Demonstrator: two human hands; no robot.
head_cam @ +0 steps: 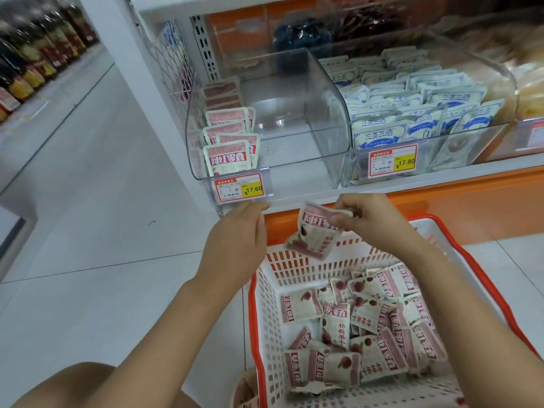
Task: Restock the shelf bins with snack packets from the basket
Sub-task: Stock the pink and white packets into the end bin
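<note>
While the right hand (374, 222) pinches a packet (312, 235), the left hand (235, 234), seemingly empty and relaxed, should steady it upright into the left bin (294, 169).

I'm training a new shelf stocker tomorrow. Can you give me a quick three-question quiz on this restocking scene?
1. True or false: the right hand pinches the held packets above the basket.
2. In the left clear bin, the shelved packets stand: A along its left wall; B along its right wall; C across the middle.
3. Fill in: the price tag below the blue-and-white packets reads ___.
Key: 1 true; 2 A; 3 17.80.
</note>
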